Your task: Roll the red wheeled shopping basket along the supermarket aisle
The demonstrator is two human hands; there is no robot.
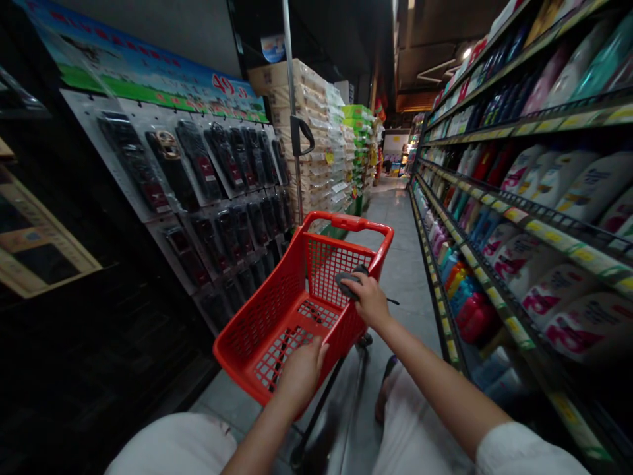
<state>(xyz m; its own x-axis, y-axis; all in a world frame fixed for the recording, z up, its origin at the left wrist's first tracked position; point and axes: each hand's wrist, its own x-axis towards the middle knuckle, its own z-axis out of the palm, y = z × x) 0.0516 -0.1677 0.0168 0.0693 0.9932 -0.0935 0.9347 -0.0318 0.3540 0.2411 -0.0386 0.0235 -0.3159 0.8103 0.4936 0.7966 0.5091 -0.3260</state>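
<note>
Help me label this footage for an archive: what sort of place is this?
Probably a supermarket or similar self-service shop, judging by the shelved white plastic bottles, the hanging black goods in clear packs, and the red latticed plastic shopping cart.

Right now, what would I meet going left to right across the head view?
Pale-framed panel, hanging packs, left hand, right hand holding a gray cloth-like item, shelved bottles.
</note>
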